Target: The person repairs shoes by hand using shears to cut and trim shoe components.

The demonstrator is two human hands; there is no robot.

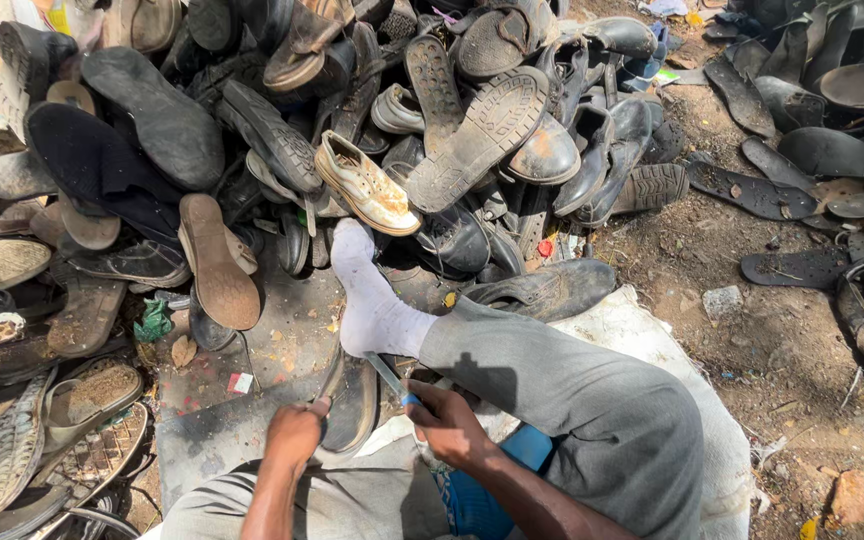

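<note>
The shoe (350, 402) lies on the ground directly in front of you, just below your white-socked foot (372, 300), with a flat grey slab (222, 430) beside it on the left. Its long axis runs near-vertical in the head view, toe end away from you and heel end toward your lap.

Your left hand (297, 435) sits at the shoe's near left edge, fingers curled down onto the rim; the hand is closed on the shoe and steadies it. Your right hand (444, 420) is just to the right of the shoe, closed around the blue handle of a knife (390, 380). The blade points up and to the left, crossing over the shoe's upper right side, close under the sock.

Both hands flank the shoe; the left is in contact with it, the right reaches it only through the blade. Whether the blade tip touches the shoe cannot be told from this view.

A large heap of worn shoes and soles (352, 110) lies beyond the foot, well apart from both hands.
</note>
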